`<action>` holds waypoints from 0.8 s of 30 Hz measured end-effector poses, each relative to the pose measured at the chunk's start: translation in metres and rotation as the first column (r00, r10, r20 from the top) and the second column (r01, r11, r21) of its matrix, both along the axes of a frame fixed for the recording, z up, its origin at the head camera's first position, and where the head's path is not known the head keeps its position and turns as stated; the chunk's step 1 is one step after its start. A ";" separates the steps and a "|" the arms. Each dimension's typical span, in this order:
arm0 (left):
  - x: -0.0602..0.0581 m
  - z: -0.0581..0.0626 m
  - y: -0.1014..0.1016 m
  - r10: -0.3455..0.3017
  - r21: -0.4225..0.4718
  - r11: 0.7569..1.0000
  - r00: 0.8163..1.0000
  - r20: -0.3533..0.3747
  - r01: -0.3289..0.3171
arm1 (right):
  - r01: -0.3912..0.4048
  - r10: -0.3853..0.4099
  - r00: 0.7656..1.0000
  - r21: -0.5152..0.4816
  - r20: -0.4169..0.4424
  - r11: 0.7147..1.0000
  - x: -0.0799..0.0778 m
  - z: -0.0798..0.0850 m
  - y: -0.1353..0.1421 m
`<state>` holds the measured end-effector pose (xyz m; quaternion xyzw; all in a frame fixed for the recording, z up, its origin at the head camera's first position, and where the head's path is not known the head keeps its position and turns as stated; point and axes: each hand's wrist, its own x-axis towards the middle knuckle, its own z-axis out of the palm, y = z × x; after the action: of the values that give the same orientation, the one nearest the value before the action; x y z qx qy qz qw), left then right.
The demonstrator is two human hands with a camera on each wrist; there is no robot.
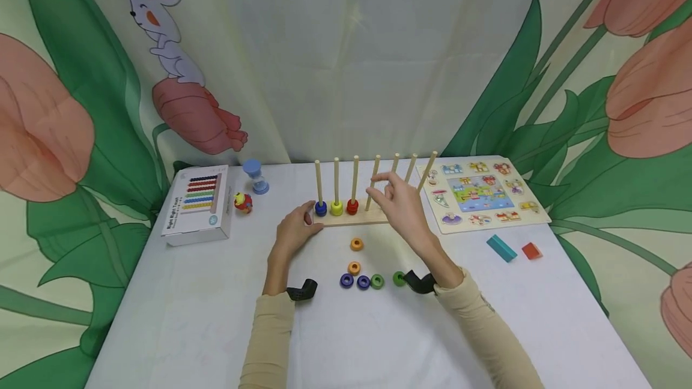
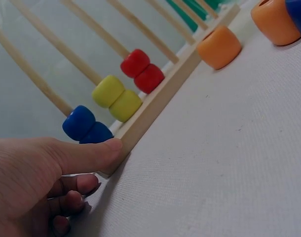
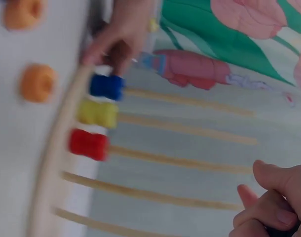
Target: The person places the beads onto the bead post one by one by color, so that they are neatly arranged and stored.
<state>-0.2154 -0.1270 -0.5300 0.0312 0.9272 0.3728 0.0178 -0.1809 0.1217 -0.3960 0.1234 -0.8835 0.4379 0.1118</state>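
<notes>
At its left end, my left hand (image 1: 294,230) grips the wooden peg board (image 2: 158,106), with the thumb on the front edge. Two blue beads (image 1: 321,209), two yellow beads (image 1: 337,208) and two red beads (image 1: 352,207) sit stacked on the first three pegs from the left. My right hand (image 1: 405,206) is raised in front of the bare pegs further right, thumb and index finger bent with a gap between them. No bead shows in its fingers. A dark patch under them in the right wrist view is unclear.
Before the board lie orange beads (image 1: 357,244), purple beads (image 1: 346,280) and green beads (image 1: 377,281). A box (image 1: 197,206), an hourglass (image 1: 256,176) and a small toy figure (image 1: 243,202) stand left. Right are a picture puzzle (image 1: 481,194), a teal block (image 1: 501,248) and a red block (image 1: 532,251).
</notes>
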 end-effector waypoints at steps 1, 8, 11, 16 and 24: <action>0.000 -0.001 0.000 0.001 -0.002 1.000 1.000 0.003 -0.001 | -0.002 0.002 1.000 -0.003 0.031 1.000 0.004 -0.009 0.004; -0.001 -0.001 0.000 0.014 -0.001 1.000 1.000 -0.001 -0.014 | 0.000 -0.004 0.973 0.017 0.231 1.000 0.034 -0.062 0.028; -0.001 0.000 0.000 0.005 0.003 1.000 1.000 -0.005 -0.005 | -0.003 -0.008 0.955 0.037 0.296 0.999 0.050 -0.078 0.039; 0.000 0.000 0.000 -0.001 0.007 1.000 1.000 -0.019 0.002 | -0.011 -0.020 0.905 0.069 0.424 0.998 0.077 -0.099 0.054; 0.000 0.000 0.001 -0.002 0.013 1.000 1.000 -0.018 0.002 | -0.063 -0.035 0.874 0.185 0.484 0.981 0.096 -0.113 0.063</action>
<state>-0.2154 -0.1264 -0.5302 0.0356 0.9249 0.3783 0.0096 -0.0852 0.1846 -0.5093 0.0262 -0.9209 0.3670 -0.1290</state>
